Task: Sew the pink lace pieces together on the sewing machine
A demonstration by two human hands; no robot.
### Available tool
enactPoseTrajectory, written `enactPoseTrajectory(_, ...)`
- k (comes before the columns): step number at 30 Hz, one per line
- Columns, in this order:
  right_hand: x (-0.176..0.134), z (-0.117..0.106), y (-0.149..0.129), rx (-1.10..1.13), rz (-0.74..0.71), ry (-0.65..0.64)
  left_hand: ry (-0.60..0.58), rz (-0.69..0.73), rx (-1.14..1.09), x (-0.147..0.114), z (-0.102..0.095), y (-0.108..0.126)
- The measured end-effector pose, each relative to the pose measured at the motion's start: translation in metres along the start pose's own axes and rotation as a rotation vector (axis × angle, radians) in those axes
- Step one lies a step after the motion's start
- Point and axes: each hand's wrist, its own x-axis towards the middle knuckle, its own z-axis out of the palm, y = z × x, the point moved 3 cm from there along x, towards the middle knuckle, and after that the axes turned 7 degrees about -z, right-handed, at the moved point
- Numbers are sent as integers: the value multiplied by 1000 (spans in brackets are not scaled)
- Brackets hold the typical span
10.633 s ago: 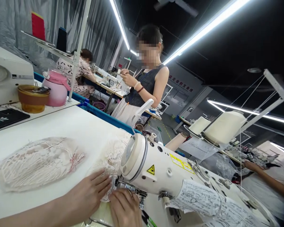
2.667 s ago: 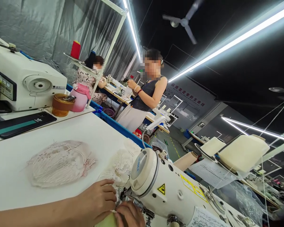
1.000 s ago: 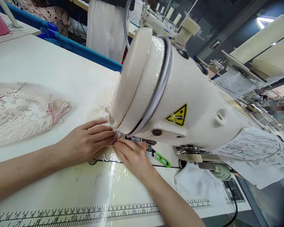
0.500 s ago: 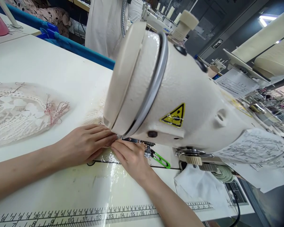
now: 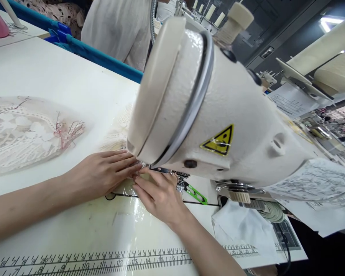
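Observation:
A sewing machine head [image 5: 172,103] tilts across the middle of the view and hides the needle area. Beneath its left end lies a piece of pale lace fabric [image 5: 119,132], partly covered. My left hand [image 5: 103,172] rests flat on the near part of this lace, fingers stretched toward the presser area. Close beside it, my right hand [image 5: 161,191] has its fingertips bent together on the lace edge, next to my left fingertips. Green thread snips [image 5: 195,194] lie on the machine bed, right of my right hand.
Another lace piece with loose reddish threads [image 5: 31,134] lies on the white table at left. A printed ruler strip [image 5: 103,264] runs along the front. White cloth [image 5: 241,230] lies at right. A blue fabric-covered bar [image 5: 103,59] borders the far edge; a person in pale clothing [image 5: 115,30] is beyond.
My right fingers have spread slightly and shifted on the lace, showing more of its edge. My left hand stays nearly in place. The person beyond has moved left; the view has shifted slightly.

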Motion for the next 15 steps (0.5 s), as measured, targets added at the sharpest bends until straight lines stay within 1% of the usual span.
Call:
enactPoseTrajectory(9, -2, 2, 1, -37, -4, -62, -19, -20, -16, -2, 1, -2)
enactPoseTrajectory(15, -2, 1, -1, -47, -14, -41, -3, -39, -28, -1, 1, -3)
